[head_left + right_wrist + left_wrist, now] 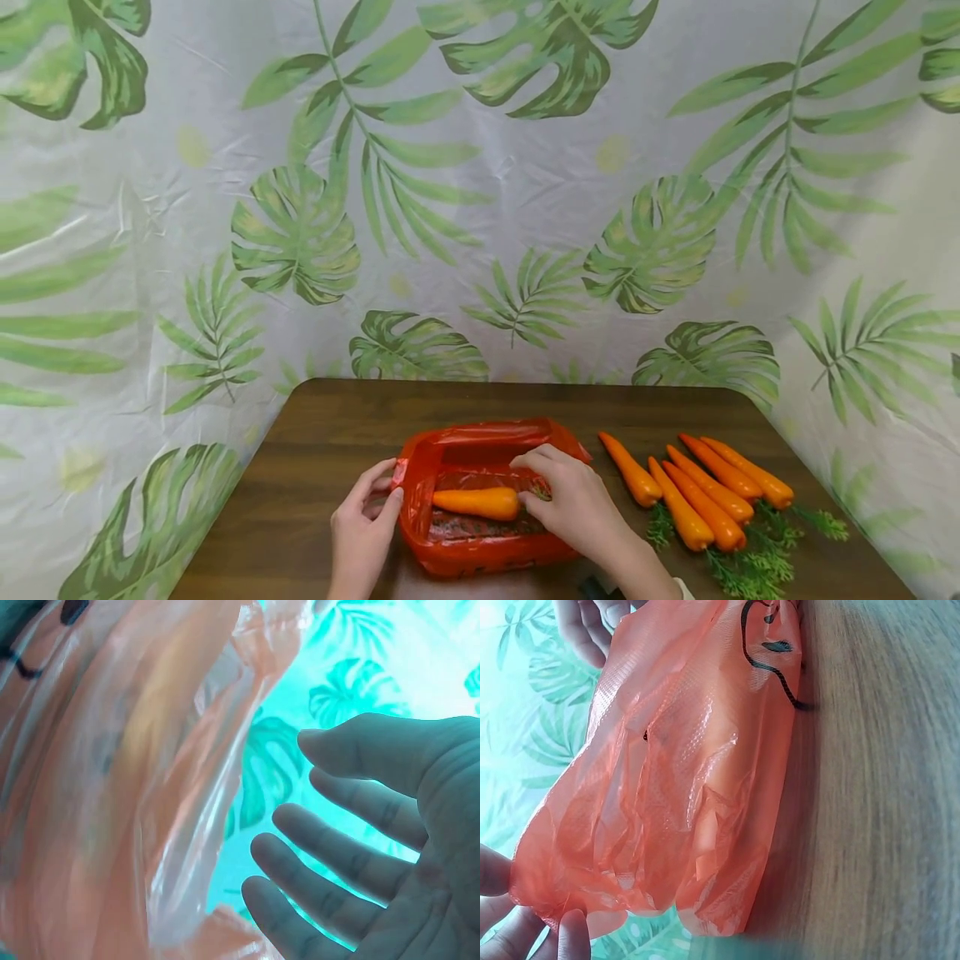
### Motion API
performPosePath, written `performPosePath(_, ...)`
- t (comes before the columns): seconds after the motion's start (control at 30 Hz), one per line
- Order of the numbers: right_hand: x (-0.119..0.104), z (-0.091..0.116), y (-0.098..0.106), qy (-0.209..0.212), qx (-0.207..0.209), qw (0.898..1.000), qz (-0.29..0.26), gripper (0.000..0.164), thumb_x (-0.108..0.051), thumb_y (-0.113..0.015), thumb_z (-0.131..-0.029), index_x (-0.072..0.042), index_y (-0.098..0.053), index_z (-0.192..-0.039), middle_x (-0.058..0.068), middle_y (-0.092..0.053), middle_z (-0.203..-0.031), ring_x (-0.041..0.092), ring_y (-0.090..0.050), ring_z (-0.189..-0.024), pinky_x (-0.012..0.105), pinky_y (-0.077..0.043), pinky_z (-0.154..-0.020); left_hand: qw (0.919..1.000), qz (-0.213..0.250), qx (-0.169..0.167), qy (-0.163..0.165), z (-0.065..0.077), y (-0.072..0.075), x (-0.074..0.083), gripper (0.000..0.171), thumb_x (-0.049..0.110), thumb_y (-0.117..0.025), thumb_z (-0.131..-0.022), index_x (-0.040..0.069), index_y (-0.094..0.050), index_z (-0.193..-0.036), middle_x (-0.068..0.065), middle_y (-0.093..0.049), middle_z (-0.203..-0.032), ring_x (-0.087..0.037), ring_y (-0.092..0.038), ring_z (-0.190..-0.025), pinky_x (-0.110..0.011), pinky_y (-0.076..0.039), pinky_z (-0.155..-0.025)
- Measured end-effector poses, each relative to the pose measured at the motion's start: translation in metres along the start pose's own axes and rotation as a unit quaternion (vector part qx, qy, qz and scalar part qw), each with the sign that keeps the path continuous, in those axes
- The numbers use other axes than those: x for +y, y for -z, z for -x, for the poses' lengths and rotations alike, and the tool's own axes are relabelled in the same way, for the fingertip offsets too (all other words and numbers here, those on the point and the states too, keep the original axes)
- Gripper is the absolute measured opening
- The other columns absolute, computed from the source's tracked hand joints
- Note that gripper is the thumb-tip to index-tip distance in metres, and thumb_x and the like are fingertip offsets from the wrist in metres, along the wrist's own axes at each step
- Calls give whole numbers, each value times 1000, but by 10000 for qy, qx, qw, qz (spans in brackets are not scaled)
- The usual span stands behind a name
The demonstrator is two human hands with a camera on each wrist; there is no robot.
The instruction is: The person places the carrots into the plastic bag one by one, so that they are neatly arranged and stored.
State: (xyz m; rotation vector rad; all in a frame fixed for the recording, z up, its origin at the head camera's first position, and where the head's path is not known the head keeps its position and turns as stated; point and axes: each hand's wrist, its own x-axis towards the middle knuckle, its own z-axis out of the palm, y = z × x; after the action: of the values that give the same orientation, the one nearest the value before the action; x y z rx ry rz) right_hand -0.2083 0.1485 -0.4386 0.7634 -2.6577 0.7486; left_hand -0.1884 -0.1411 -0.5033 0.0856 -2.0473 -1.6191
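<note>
Leaf-printed sheeting [536, 200] hung behind the wooden counter [322, 467]; the left grip [365, 517] pinched the red plastic bag [483, 558] by its rim, apparently to hold it wide; the right grip [576, 493], fingers apart, hovered beside the carrot [480, 503] inside; six more carrots [705, 507] lay rightward.

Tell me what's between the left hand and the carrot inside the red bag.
In the head view, the left wall of the red bag lies between the left hand, which pinches its rim, and the carrot.

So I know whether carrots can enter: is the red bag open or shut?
Open. The bag is spread wide, showing a carrot inside.
</note>
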Motion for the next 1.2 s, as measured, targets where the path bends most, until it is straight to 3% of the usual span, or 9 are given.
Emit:
performPosePath(0.07, 3, 1, 3, -79, 116, 9999, 40, 35, -23, -84, -83, -32, -70, -114, -17, -62, -112, 0, -60, -83, 26, -52, -67, 10000, -40, 10, 13, -1, 0, 0, 37, 0, -78, -86, 15, -72, -120, -4, -72, -96, -20, -70, -86, -27, -59, -69)
performPosePath(0.3, 13, 8, 16, -604, 268, 9978, 38, 37, -21, -85, -83, -35, -69, -114, -15, -64, -112, -1, -52, -60, 25, -45, -56, 9999, 35, -52, -85, -2, 1, 2, 36, 4, -78, -88, 20, -72, -120, -1, -72, -96, -17, -69, -89, -26, -58, -69)
performPosePath(0.5, 21, 17, 30, -843, 525, 9950, 125, 43, -19, -85, -82, -37, -68, -117, -13, -65, -113, 6, -63, -91, 31, -54, -72, 10000, -8, -67, -53, -2, 2, 0, 37, 3, -78, -88, 20, -72, -120, -1, -72, -96, -15, -69, -87, -26, -58, -69)
performPosePath(0.63, 26, 25, 38, -691, 895, 9935, 124, 45, -13, -86, -80, -33, -70, -117, -11, -66, -111, 5, -61, -81, 28, -51, -64, 9999, 24, -66, -81, -1, 2, -1, 37, 3, -77, -87, 21, -73, -119, 1, -72, -95, -14, -70, -83, -26, -58, -68)
performPosePath(0.8, 40, 33, 43, -489, 1317, 9899, 199, 46, -7, -87, -78, -27, -71, -116, -12, -65, -107, 4, -59, -85, 25, -54, -66, 10000, -7, -34, -29, 0, 2, -2, 37, 2, -78, -87, 21, -73, -119, 3, -71, -93, -13, -69, -87, -28, -59, -68)
performPosePath(1.0, 56, 41, 50, -697, 1513, 9858, 186, 48, -7, -86, -79, -26, -71, -120, -10, -66, -111, 11, -64, -91, 30, -58, -72, 10000, -14, -71, -58, 1, 2, 0, 36, 3, -77, -88, 20, -73, -119, 0, -71, -94, -14, -69, -84, -28, -59, -68)
performPosePath(1.2, 74, 50, 49, -1018, 1573, 9817, 350, 46, -10, -87, -79, -23, -71, -120, -8, -66, -108, 16, -65, -88, 32, -57, -68, 9998, -19, -142, 132, 2, 3, 3, 36, 3, -76, -89, 21, -72, -120, -1, -71, -95, -14, -69, -83, -26, -58, -69)
